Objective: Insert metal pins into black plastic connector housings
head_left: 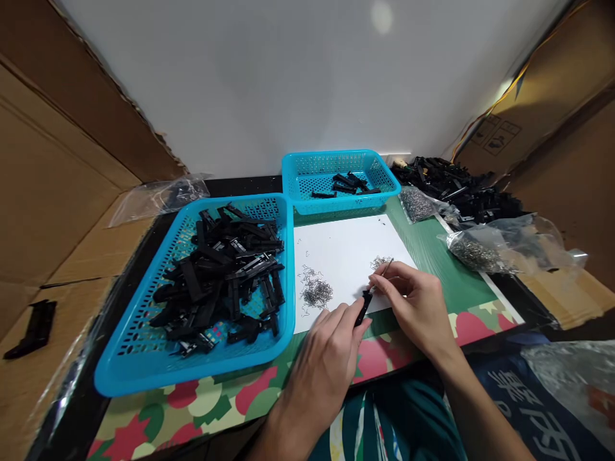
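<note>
My left hand [329,346] is closed on a small black plastic part [364,308], held at the near edge of a white sheet [346,246]. My right hand [416,301] pinches a thin metal tool [385,269], its tip near the top of the black part. A heap of small metal springs [316,291] lies on the sheet just left of my hands, and a smaller heap of springs [379,261] lies beside the tool. A large blue basket [288,269] full of black plastic parts [223,275] stands to the left.
A smaller blue basket [293,176] with a few black parts stands at the back. Loose black parts [456,186] pile at the back right beside plastic bags of springs [480,253]. Cardboard walls [57,160] flank both sides. One black part [33,328] lies on cardboard at left.
</note>
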Motion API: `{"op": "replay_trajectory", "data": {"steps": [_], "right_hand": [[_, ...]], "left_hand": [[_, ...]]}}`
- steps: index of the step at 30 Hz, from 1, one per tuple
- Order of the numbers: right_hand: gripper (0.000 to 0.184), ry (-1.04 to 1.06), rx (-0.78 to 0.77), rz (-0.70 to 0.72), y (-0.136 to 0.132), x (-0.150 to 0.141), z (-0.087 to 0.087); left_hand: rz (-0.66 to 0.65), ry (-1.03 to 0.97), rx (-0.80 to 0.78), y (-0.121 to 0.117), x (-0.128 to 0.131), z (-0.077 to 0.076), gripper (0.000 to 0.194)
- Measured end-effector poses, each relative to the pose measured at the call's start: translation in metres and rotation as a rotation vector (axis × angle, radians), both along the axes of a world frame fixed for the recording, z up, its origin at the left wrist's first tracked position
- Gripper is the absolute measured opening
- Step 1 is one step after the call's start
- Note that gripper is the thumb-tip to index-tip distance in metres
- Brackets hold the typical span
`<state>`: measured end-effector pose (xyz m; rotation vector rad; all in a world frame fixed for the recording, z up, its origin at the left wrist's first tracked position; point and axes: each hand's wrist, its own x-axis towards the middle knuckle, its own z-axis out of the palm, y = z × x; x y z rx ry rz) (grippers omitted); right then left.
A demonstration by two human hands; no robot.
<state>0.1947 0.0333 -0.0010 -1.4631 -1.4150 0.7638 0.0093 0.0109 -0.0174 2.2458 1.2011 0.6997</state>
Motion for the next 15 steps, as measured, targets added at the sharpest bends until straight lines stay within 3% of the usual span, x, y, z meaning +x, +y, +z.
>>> {"op": "replay_trajectory", "data": {"steps": [15], "right_hand": [[0.018,-0.178,0.104,-0.050,-0.0020,-0.0022,-0.0044]], "left_hand": [[0.007,0.018,-0.033,-0.0005,0.0020,0.0009,0.034]]}}
